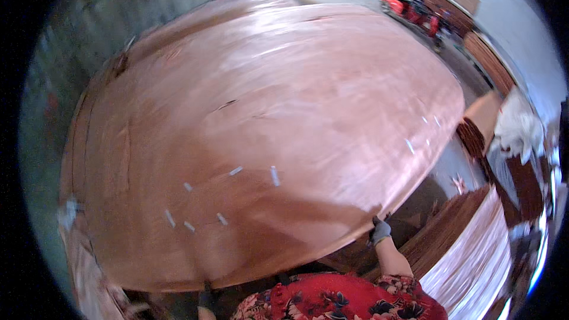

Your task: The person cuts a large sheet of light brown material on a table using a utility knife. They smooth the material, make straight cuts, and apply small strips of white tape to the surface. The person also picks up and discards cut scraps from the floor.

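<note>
A broad, reddish-tan sheet of what looks like wood veneer [278, 101], dotted with short pale tape strips [274, 175], lies before me and fills most of the view. My right hand [379, 230], in a grey glove, grips the sheet's near edge at the lower right. Down at the bottom edge, left of my red floral clothing, my left hand [205, 297], also dark-gloved, is at the sheet's near edge; it is mostly hidden, so its fingers cannot be made out.
A grey wall [65, 83] runs along the left. Veneer stacks [450, 249] stand at lower right, with rolled or bent sheets [483, 118] and white sacking [518, 124] beyond. A red motor vehicle [409, 9] stands at back right, near a bright opening.
</note>
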Motion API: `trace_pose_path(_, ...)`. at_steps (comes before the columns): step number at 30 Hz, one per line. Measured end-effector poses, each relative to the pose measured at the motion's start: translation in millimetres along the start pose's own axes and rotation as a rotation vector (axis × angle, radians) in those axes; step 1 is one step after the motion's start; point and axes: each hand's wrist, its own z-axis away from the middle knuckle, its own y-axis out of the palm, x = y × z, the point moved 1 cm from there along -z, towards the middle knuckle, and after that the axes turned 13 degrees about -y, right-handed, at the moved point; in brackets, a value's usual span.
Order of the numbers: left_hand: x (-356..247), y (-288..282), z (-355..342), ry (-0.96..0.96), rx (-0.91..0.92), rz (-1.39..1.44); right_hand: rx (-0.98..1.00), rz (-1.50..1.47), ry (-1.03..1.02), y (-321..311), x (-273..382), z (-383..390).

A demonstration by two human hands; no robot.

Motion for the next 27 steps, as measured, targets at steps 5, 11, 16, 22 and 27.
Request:
trace_pose_path(5,11.3,10.0,-20.4,-0.054,0.074,0.135,0.284,1.154,-0.101,-68.6,-7.8,-82.7)
trace_pose_path(11,6.2,2.1,-28.2,-0.031,0.095,0.276,0.36,1.482,-0.33,23.8,44.1,-37.2)
trace_pose_path(16,-40.6,4.3,-31.4,0.044,0.215,0.6,0.3,0.55,-0.279,203.5,67.8,33.9)
trace_pose_path(22,-46.8,-4.2,8.1,0.624,-0.394,-0.343,0.904,0.444,-0.307,292.8,69.2,103.0)
trace_pose_path(27,-133.9,-28.8,79.3,0.496,-0.759,-0.071,1.335,0.629,-0.516,381.6,27.2,138.4)
